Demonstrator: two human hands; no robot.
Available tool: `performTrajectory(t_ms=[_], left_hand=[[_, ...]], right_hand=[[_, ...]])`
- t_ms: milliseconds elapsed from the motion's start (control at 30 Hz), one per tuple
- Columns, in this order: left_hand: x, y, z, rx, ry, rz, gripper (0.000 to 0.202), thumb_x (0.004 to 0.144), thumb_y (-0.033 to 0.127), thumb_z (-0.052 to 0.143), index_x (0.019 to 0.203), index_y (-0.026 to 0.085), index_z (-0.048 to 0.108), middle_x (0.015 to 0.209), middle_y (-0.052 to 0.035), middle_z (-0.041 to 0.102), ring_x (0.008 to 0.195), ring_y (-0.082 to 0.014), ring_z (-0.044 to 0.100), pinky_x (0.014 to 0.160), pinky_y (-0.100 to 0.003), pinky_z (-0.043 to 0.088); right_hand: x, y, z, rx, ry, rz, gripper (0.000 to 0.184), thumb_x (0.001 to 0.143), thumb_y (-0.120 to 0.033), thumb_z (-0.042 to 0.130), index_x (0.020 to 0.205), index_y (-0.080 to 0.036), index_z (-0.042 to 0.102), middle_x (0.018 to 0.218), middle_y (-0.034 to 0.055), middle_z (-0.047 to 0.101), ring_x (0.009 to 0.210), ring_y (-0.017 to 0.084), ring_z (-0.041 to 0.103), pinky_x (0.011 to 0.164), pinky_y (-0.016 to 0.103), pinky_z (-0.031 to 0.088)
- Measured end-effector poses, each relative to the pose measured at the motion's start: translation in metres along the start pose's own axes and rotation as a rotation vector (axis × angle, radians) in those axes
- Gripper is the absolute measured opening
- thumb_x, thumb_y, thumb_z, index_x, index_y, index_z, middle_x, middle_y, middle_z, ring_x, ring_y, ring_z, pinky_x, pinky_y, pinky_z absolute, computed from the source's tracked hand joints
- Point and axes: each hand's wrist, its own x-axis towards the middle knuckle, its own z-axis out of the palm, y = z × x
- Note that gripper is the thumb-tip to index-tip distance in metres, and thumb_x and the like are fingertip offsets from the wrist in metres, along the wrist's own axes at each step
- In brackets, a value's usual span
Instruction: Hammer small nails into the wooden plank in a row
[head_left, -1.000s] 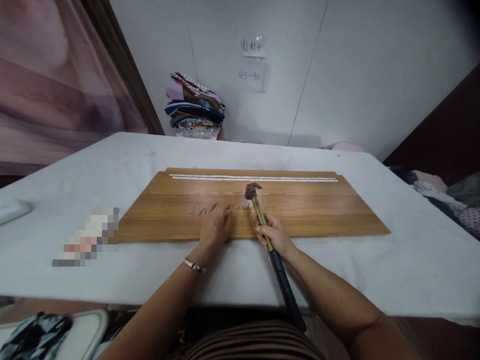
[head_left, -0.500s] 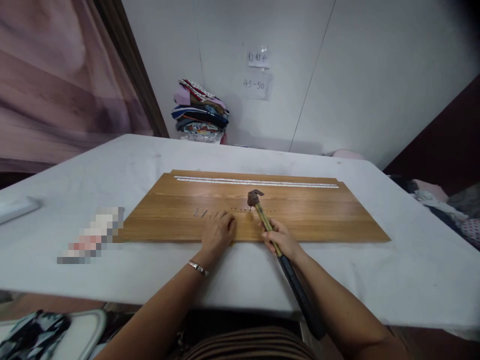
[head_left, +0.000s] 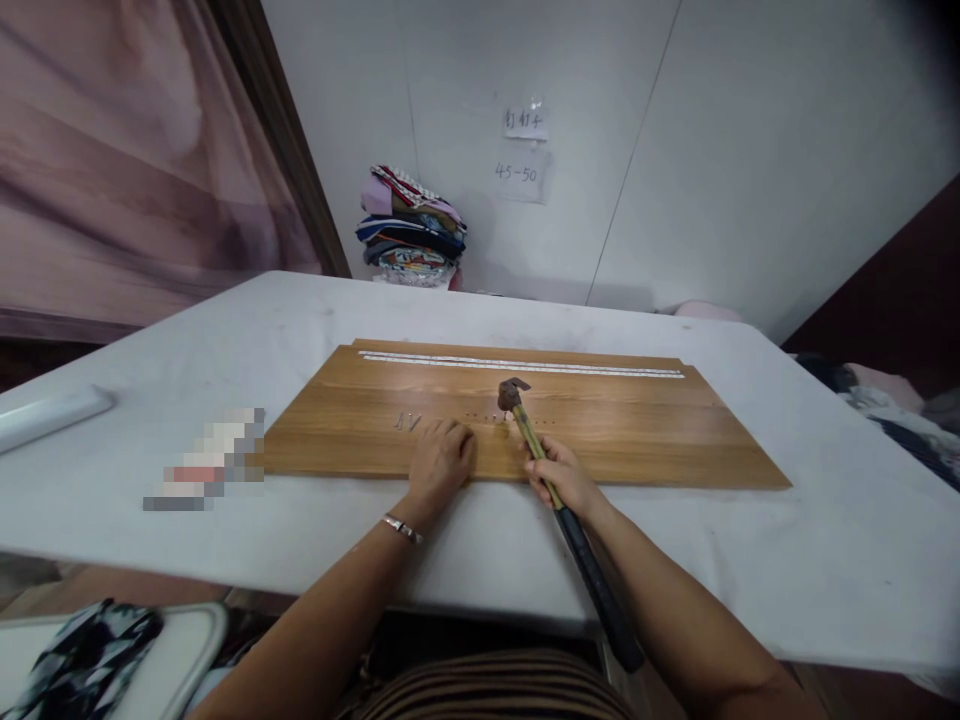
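My right hand [head_left: 564, 474] grips a claw hammer [head_left: 531, 438] partway along its yellow shaft, ahead of the black grip. The rusty hammer head is just above a small upright nail [head_left: 505, 416] in the wooden board [head_left: 637, 440]; whether they touch I cannot tell. On the board's near part, left of the hammer, rests my left hand [head_left: 442, 458] with fingers curled and tips hidden. Several loose nails [head_left: 407, 422] lie beyond that hand to the left. A row of small nail heads or marks runs across the board on both sides of the hammer head.
Two white measuring strips [head_left: 525, 366] run along the board's far side. The board lies on a white-covered table [head_left: 300, 540]. A blurred-out item [head_left: 214, 460] lies left of the board. Folded clothes [head_left: 412, 225] are stacked by the wall, beneath paper signs [head_left: 517, 174].
The view has turned slightly to the left, so board and wall appear shifted right. Both hands keep nearly the same places, and the hammer head stays over the nail.
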Motion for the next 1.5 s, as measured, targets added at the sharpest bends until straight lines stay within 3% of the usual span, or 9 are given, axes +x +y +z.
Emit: performTrajectory(t_ms=[1500], left_hand=[[0.0,0.0008,0.0004,-0.009,-0.023,-0.003,0.021,0.088,0.026,0.043,0.078,0.02,0.061,0.086,-0.0053,0.06,0.086,-0.0197,0.052,0.081,-0.034,0.041]], right_hand=[[-0.0007,-0.0012,-0.0006,-0.013,0.02,0.029,0.029,0.067,-0.03,0.054,0.092,-0.018,0.046,0.034,-0.0128,0.044,0.024,0.007,0.03,0.028,0.017,0.024]])
